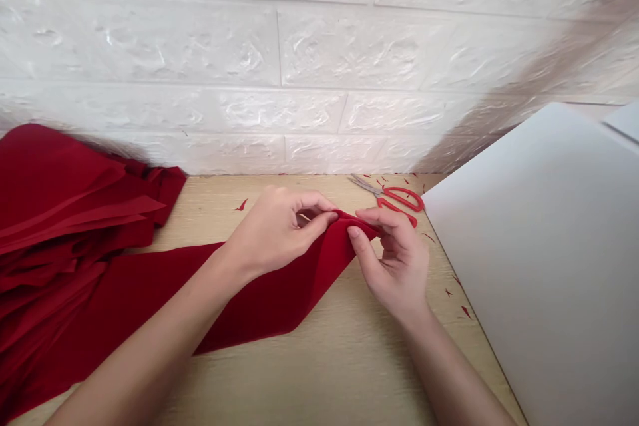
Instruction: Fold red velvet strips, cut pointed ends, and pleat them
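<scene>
Cloth (272, 303) extends leftward from both hands (272, 229) — which pinch its folded end.

The left hand (279, 229) is bare, with thin fingers and a smooth back. Below the left hand, the left arm (164, 333) is bare too, thin at the wrist (239, 267) and wider farther down. To the right of the left hand is the right hand (399, 263), also bare, with a small, rounded thumbnail (354, 231). The right arm (454, 366), lower than the left hand, is bare and smooth.
</scene>
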Action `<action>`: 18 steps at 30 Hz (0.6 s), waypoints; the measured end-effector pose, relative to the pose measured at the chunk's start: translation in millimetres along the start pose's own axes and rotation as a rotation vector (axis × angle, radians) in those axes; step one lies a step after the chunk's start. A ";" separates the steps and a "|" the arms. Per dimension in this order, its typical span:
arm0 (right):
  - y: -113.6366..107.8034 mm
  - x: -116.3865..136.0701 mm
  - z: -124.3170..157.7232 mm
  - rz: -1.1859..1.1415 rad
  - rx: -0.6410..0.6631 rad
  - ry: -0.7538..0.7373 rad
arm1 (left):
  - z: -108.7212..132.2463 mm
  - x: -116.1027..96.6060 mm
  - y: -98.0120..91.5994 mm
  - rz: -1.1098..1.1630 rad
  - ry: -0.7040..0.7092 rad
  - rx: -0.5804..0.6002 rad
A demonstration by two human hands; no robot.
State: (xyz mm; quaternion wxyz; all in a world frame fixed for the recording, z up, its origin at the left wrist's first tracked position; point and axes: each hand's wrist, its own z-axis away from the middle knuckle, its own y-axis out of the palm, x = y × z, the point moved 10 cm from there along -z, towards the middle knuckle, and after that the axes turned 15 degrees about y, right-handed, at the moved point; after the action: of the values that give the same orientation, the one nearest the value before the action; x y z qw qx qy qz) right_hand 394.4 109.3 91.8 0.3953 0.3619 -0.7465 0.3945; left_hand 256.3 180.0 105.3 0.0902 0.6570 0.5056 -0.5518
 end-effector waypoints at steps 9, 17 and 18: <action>5.8 22.7 -0.8 0.104 0.050 -0.141 | -0.5 -6.1 2.3 -0.080 0.067 -0.018; -1.3 24.9 0.0 0.144 -0.059 -0.166 | -0.1 -3.8 4.4 -0.096 0.033 -0.044; -2.0 25.5 0.2 0.154 -0.069 -0.170 | 0.2 -2.7 3.8 -0.098 0.026 -0.054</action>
State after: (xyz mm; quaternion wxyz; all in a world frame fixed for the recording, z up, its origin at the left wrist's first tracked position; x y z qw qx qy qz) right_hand 385.2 102.5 114.7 0.3114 0.3219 -0.8160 0.3654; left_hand 259.4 176.6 105.8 0.0741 0.6359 0.5532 -0.5330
